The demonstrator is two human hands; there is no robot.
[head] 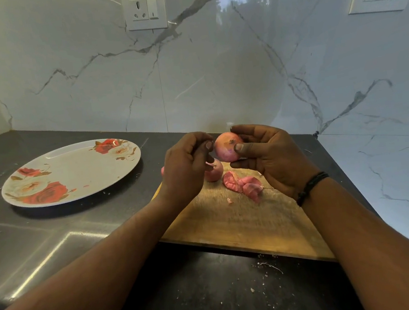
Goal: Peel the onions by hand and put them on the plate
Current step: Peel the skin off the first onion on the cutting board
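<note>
The right hand (264,155) holds a pink onion (228,146) between thumb and fingers, lifted above the wooden cutting board (244,221). The left hand (186,164) is just beside it, fingers curled and pinched; I cannot tell if it holds something. A second onion (214,172) and loose peels (243,184) lie on the board. The flowered plate (71,172) stands on the counter (43,244), at the left.
</note>
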